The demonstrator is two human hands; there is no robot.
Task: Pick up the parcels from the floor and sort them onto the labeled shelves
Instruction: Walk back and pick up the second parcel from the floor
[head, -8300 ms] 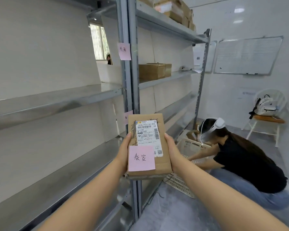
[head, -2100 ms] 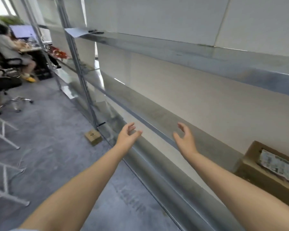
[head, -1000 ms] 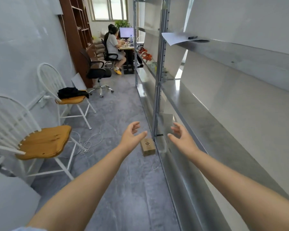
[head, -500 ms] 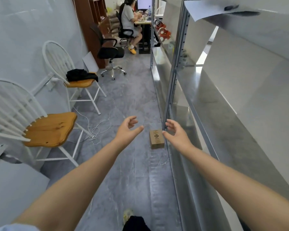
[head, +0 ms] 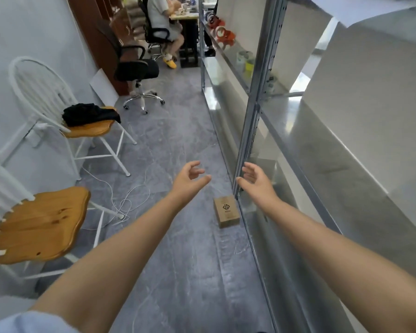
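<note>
Parcel (head: 226,211) lies on open floor (head: 178,145) against the shelving's edge (head: 246,145), 2 empty spread hands above.

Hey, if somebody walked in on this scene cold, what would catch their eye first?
Two bare forearms reach forward, the left hand and right hand open and empty above a small brown cardboard parcel lying on the grey floor beside the metal shelving upright. On the left stand white chairs with wooden seats.

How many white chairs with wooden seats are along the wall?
2. The near chair stands at lower left; the far chair, holding dark clothing, stands behind it. More may be out of view.
</note>
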